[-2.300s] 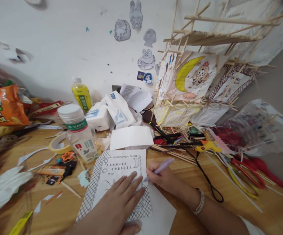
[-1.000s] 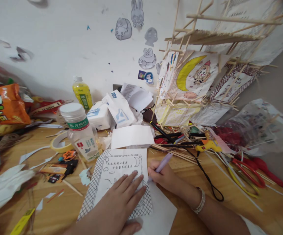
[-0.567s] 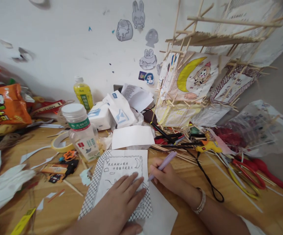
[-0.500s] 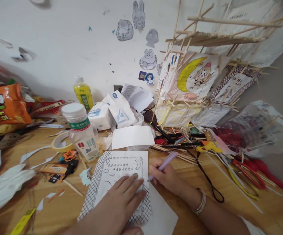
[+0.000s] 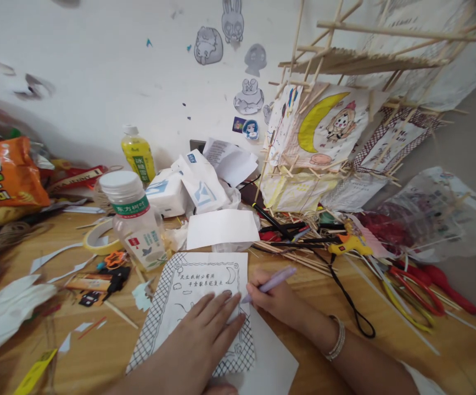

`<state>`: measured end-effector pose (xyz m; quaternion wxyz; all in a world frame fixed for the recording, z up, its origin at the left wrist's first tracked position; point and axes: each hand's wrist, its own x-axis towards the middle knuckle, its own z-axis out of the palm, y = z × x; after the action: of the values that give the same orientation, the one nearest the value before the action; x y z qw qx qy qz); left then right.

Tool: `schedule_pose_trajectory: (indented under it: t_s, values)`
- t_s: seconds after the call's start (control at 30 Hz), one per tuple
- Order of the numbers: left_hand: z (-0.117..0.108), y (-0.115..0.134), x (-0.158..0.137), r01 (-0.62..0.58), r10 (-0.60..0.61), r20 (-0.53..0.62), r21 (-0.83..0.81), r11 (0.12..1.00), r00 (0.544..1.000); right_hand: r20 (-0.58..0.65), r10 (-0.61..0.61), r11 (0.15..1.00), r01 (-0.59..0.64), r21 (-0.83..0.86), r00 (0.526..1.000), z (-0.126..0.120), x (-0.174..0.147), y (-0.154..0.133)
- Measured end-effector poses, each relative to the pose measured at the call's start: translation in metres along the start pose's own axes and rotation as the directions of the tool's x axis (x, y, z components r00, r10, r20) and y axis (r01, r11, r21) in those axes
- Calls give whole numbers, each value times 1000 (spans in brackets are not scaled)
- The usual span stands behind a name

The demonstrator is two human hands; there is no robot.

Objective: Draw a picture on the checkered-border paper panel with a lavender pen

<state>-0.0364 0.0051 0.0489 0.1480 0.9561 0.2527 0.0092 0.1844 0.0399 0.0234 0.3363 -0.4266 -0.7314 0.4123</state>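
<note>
A decorated sheet of paper (image 5: pixel 167 307) lies on the table in front of me, with a cross-hatched border, a moon drawing and two lines of Chinese writing. My left hand (image 5: pixel 207 334) rests flat across it, fingers stretched out, covering its middle. In my right hand (image 5: pixel 273 296) is a light purple pen (image 5: pixel 278 278), pinched between thumb and fingers. Its tip is at the right edge of the sheet, below the moon. Under the decorated sheet, a plain white sheet (image 5: pixel 276 365) sticks out to the lower right.
Behind the sheet are a clear plastic bottle (image 5: pixel 128 219), tissue packs (image 5: pixel 200 184) and a folded white paper (image 5: pixel 222 229). A stick frame lantern (image 5: pixel 328 126) stands at back right. A yellow glue gun (image 5: pixel 351 244) and red-handled scissors (image 5: pixel 421 293) lie right; a tape roll (image 5: pixel 102 237) lies left.
The pen has tilted lower, and its tip has shifted slightly left along the sheet's right edge. My left hand stays flat on the paper. The whole view has shifted slightly.
</note>
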Motion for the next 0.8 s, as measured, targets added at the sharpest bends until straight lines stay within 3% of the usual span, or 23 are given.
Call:
schedule_pose_trajectory:
  t_s: [0.8]
  values:
    - [1,0,1,15,-15,54,-5,1000,998,43,-8,1000,9,-22,999,-2,-1,0]
